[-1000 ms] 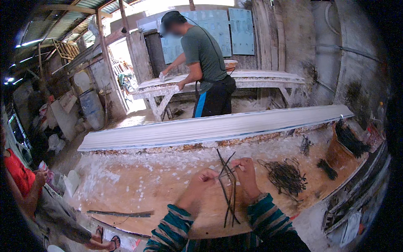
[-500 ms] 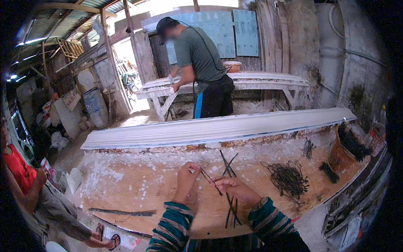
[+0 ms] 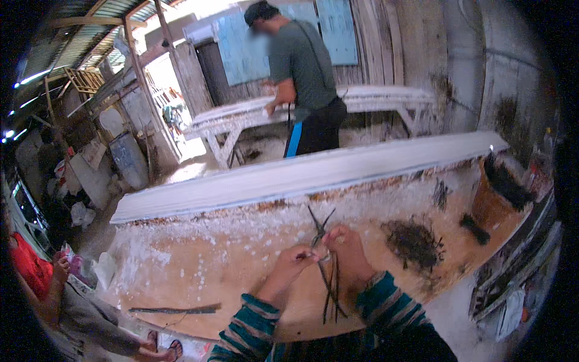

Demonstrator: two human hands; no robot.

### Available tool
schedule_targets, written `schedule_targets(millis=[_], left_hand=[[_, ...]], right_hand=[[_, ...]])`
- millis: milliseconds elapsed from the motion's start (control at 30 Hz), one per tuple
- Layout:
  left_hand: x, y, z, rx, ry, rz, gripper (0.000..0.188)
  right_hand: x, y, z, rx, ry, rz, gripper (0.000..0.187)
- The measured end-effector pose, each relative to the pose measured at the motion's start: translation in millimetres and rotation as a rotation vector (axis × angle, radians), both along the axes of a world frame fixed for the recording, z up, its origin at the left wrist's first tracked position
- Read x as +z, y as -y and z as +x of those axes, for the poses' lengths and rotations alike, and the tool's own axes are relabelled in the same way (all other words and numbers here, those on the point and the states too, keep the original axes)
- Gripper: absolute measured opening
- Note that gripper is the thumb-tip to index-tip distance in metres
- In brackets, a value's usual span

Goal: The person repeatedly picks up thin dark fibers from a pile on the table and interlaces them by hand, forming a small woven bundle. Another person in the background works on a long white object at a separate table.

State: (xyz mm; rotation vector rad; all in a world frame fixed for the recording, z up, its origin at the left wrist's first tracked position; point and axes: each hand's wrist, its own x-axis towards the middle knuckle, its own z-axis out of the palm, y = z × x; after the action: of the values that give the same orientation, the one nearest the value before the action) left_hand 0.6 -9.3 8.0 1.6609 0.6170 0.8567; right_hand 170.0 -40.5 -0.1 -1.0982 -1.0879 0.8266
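From my end I make out a loose cluster of thin, dark strips (image 3: 319,231), long, narrow and nearly straight, crossing one another over the surface (image 3: 235,271). Beyond my fingers (image 3: 339,236), two tips splay apart in a narrow V, one leaning left, the other right, with their crossing just below. The middle stretch is partly hidden by my hands, left (image 3: 295,262) and right (image 3: 350,250), and I can't tell whether I grip any strip. Nearer me, the lower lengths emerge and cross again, their ends fanned slightly apart.
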Motion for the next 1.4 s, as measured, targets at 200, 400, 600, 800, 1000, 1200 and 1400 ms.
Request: schedule_targets(millis=[200,400,600,800,1000,1200,1400], left_hand=[[-12,17,8,-0.204,0.038,-0.130,0.009],[-6,6,6,-0.072,-0.044,0.074,0.006],[-21,-30,-14,0.440,-0.003,0.142,0.009],[-7,-39,-26,0.663,0.101,-0.116,0.005],[-23,-36,-20,0.553,0.171,-0.166,0.004],[-22,-25,-9,0.500,-0.036,-0.106,0.004],[-28,-14,2,-0.039,-0.062,0.340,0.007]], right_hand=[[-9,-15,11,-0.356,0.199,0.071,0.019],[-16,-18,15,-0.353,0.237,0.073,0.016],[-17,-15,10,-0.361,0.391,0.161,0.016],[-8,19,-39,0.423,0.294,0.264,0.015],[14,23,-36,0.528,0.295,0.267,0.014],[21,17,-15,0.190,0.445,0.341,0.010],[-9,-8,17,-0.320,0.523,0.306,0.013]])
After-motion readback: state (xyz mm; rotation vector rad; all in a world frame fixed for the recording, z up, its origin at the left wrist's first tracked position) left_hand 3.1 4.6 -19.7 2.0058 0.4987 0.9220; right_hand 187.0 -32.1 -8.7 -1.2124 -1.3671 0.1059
